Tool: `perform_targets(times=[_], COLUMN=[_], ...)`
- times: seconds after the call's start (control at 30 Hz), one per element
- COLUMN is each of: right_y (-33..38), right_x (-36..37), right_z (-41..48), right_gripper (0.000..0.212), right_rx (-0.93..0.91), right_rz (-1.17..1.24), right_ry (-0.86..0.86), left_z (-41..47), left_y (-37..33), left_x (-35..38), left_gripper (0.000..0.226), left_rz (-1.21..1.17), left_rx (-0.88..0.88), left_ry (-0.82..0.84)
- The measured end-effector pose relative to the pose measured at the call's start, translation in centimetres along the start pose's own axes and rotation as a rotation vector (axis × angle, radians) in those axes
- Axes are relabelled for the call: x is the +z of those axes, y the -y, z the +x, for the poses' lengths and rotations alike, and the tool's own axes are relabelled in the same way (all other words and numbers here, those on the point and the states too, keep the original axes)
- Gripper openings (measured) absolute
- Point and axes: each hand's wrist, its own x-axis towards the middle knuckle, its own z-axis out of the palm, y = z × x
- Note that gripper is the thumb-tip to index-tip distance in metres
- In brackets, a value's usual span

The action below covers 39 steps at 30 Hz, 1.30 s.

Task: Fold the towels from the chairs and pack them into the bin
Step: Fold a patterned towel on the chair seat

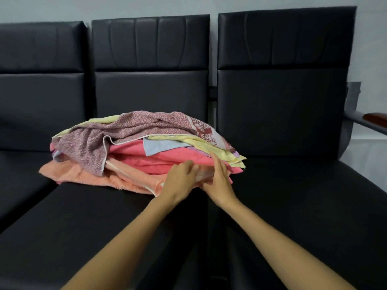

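towel pile (pixel 134 141) dead ahead, long axis left-right | my left hand (pixel 180 176) pinches peach towel (pixel 83 174) at its near corner; right hand (pixel 218 182) flat on pink towel (pixel 167 162), gripping nothing

The left grip (pixel 180 177) reaches forward with curled, blurred fingers; the right grip (pixel 219 178), just beside it, stretches straight fingers forward, palm down.
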Motion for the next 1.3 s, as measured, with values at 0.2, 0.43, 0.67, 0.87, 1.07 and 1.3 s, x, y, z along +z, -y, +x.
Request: perform_targets(times=[0.2,0.43,0.67,0.87,1.07,1.3], right_y=[2.5,3.0,0.8,-1.2,-3.8,-5.5], right_x=[-3.4,-9.1,-18.2,-23.7,-28.1,-28.3], right_z=[-3.5,-6.4,-10.3,-11.5,-12.5,-14.0], right_gripper=[0.026,0.029,0.028,0.031,0.039,0.056], right_rx=[0.069,0.390,0.520,0.623,0.525,0.479], right_rz=[0.129,0.535,0.431,0.240,-0.493,-0.551], right_ry=[0.246,-0.189,-0.218,-0.420,-0.267,0.457], left_z=[-3.7,-6.2,-7.3,-7.0,-7.3,-8.7], left_y=[-2.6,0.4,-1.9,-9.0,-17.0,-16.6], left_x=[-0.6,0.2,4.2,8.0,13.4,15.6], left_gripper=[0.027,0.082,0.033,0.013,0.017,0.013], left_rz=[-0.177,0.236,0.250,0.035,-0.255,-0.382], left_rx=[0.101,0.104,0.112,0.100,0.029,-0.016], left_ry=[0.045,0.234,0.497,0.522,0.683,0.821])
